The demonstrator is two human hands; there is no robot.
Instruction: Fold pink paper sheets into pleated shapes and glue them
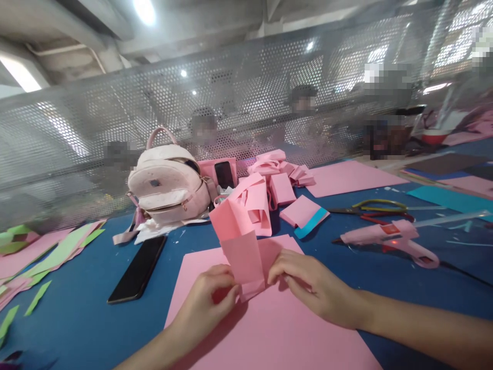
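Observation:
A folded pink paper box (242, 257) stands upright on a large pink sheet (285, 329), its top open and a flap folded out at its foot. At the lower left corner of the box, my left hand (210, 293) is closed, thumb and fingers pinching the paper. My right hand (308, 282) is on the other side, fingers curled in against the right edge near the base; its fingertips are partly hidden. Just behind stand more folded pink paper pieces (283, 189), and a pink piece with a blue strip (304, 215) lies to their right.
On the right lie a pink glue gun (385, 235) with its cord and scissors (379, 208). A black phone (137, 270) rests on the blue table (84, 288) at left, before a pale pink backpack (169, 180). Green paper strips (37, 297) lie far left; a perforated metal screen (246, 92) runs behind.

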